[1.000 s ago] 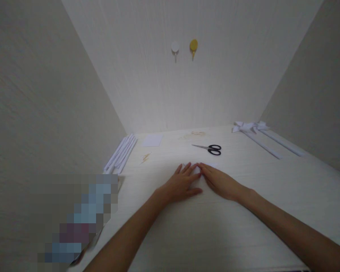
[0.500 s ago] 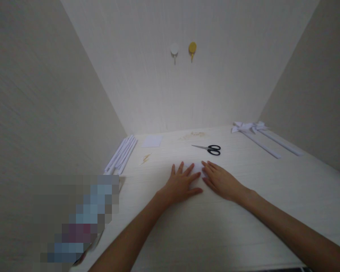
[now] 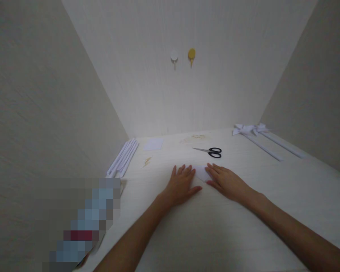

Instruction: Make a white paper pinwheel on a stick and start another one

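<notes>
Paper piece [image 3: 201, 172], small, white and flat, lies on the counter [image 3: 243, 211] between the two hands, toward the middle of the surface. Its visible part shows as a pointed wedge in the gap between them; the rest is covered.

Left hand [image 3: 181, 184]: palm down, fingers straight and slightly spread, resting flat on the counter with the fingertips at the left edge of the paper piece. Nothing is gripped; the hand presses rather than grasps.

Right hand [image 3: 225, 182]: palm down, fingers extended and close together, lying on the right portion of the paper piece. It is likewise uncurled and gripping nothing.

Both forearms reach in from the near edge.

Surroundings: black-handled scissors [image 3: 211, 151] lie closed on the counter just beyond the hands, apart from them. A bundle of white rolled sticks [image 3: 124, 160] lies along the left wall. A small white sheet [image 3: 154, 144] lies near the back. Two finished white paper pinwheels [image 3: 251, 129] on long sticks lie at the far right. Two hooks [image 3: 183, 56], one white and one yellow, are fixed to the back wall.
</notes>
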Action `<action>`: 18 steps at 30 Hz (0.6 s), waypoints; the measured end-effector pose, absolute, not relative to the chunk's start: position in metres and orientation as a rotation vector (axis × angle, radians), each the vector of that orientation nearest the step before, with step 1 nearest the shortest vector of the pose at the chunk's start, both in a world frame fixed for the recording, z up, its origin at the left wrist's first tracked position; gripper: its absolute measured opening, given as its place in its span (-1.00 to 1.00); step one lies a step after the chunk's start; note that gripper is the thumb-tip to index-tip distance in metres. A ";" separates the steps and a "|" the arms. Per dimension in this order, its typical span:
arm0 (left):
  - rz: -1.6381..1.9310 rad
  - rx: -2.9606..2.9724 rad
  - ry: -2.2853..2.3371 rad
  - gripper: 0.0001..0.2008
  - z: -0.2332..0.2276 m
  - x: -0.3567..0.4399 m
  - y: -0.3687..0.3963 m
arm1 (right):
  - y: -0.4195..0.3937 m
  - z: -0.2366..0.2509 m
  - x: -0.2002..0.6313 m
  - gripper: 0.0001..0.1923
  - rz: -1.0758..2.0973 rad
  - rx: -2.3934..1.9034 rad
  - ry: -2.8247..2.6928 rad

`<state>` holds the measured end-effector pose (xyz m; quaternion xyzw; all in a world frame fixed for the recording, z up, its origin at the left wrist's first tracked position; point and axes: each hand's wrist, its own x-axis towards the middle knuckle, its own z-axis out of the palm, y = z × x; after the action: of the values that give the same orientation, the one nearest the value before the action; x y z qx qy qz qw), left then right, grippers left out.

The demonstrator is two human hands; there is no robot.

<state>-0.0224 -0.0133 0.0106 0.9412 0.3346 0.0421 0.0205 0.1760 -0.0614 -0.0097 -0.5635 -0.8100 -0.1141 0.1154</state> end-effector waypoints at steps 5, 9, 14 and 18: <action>0.125 2.894 1.051 -0.35 0.009 -0.022 -0.011 | -0.062 -0.007 0.173 -0.58 -0.378 -1.660 -2.386; 0.127 2.912 1.050 -0.36 0.009 -0.022 -0.011 | -0.062 -0.005 0.171 -0.59 -0.417 -1.673 -2.395; 0.130 2.975 1.021 -0.37 0.011 -0.021 -0.012 | -0.061 -0.007 0.169 -0.58 -0.409 -1.654 -2.382; 0.121 2.990 0.997 -0.33 0.014 -0.020 -0.012 | -0.061 -0.009 0.169 -0.59 -0.415 -1.665 -2.379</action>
<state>-0.0202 -0.0115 0.0137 0.9479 0.3161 0.0382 -0.0064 0.1693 -0.0607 -0.0088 -0.5645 -0.8067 -0.1406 0.1042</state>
